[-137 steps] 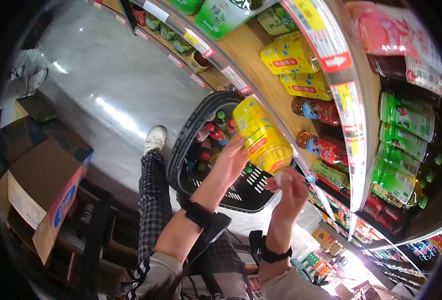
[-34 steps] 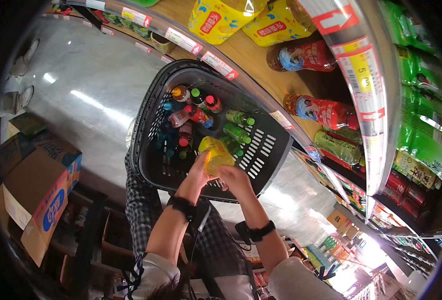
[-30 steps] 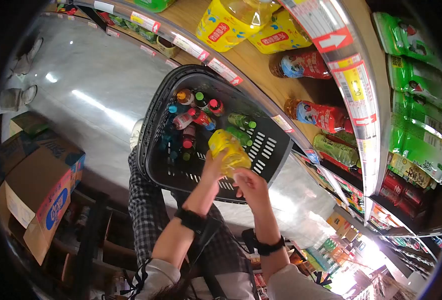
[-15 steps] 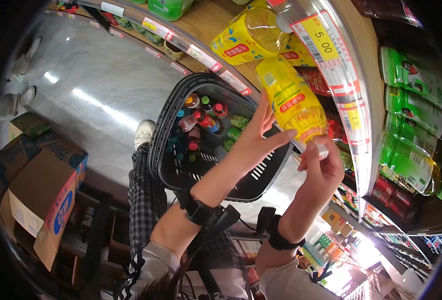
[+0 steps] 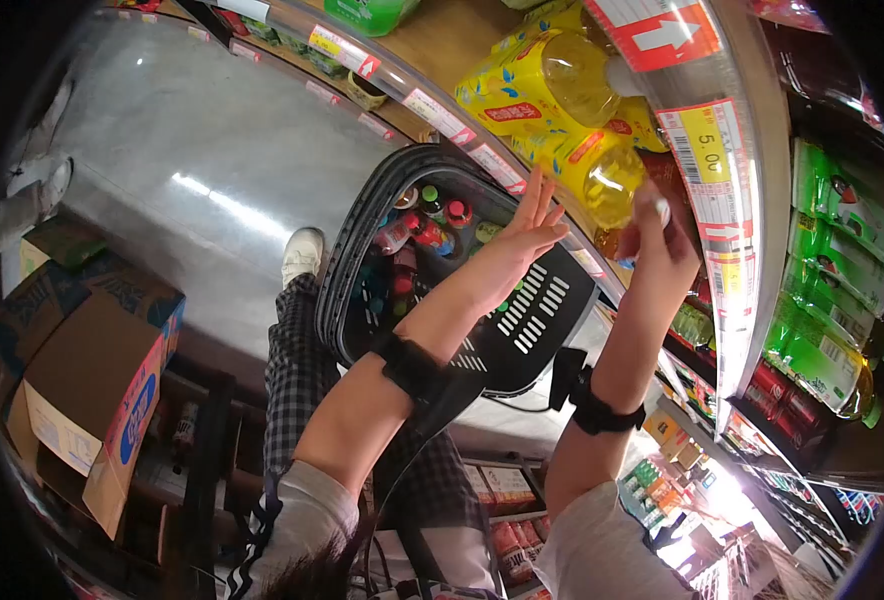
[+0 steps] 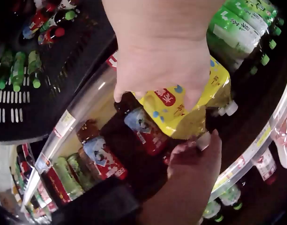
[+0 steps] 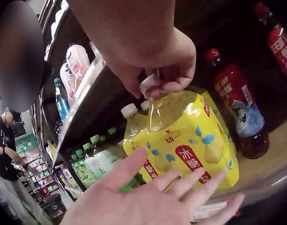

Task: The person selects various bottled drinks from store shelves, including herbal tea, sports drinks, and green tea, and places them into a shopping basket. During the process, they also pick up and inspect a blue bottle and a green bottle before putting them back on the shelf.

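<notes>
My right hand (image 5: 657, 240) pinches the white cap (image 7: 149, 86) of a large drink bottle with a yellow label (image 7: 195, 150). The bottle stands on the wooden shelf beside other yellow-labelled bottles (image 5: 517, 95). Close to its label is my left hand (image 5: 510, 262), with fingers spread and straight, as the right wrist view also shows. In the left wrist view, the left hand covers part of the label. Below the left forearm stands a dark shopping basket (image 5: 340, 270) with several small bottles (image 5: 430, 230) inside.
Red-labelled bottles (image 7: 237, 103) stand beside the yellow ones. A curved price rail (image 5: 707, 150) edges the shelf. Green-labelled bottles (image 5: 842, 265) fill a neighbouring shelf. Opened cardboard boxes (image 5: 87, 370) sit at the left. Another person (image 7: 7, 145) stands in the aisle.
The yellow-labelled bottle has gone from above the basket onto the shelf, up and to the right. My left hand has let go of its body; my right hand still holds the cap.
</notes>
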Demonstrator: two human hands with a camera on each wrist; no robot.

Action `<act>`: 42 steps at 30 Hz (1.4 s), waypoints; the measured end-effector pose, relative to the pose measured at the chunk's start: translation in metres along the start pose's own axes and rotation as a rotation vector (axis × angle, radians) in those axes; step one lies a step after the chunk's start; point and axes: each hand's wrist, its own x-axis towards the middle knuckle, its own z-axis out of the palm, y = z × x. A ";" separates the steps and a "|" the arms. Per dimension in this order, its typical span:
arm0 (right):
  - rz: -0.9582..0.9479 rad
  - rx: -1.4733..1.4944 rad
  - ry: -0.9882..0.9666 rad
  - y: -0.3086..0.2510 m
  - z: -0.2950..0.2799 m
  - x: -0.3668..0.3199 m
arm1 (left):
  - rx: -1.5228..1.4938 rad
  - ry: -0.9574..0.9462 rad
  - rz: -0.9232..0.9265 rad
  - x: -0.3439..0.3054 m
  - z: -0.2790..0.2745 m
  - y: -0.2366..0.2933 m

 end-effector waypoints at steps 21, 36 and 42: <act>-0.214 -0.310 -0.143 0.176 0.062 -0.085 | 0.098 1.066 -0.594 -0.110 -0.177 -0.099; 0.791 0.141 -0.849 0.358 0.215 -0.182 | 0.627 0.870 -0.708 -0.139 -0.199 -0.093; 0.492 -0.140 -1.171 0.441 0.262 -0.197 | 0.612 0.905 -0.503 -0.142 -0.187 -0.090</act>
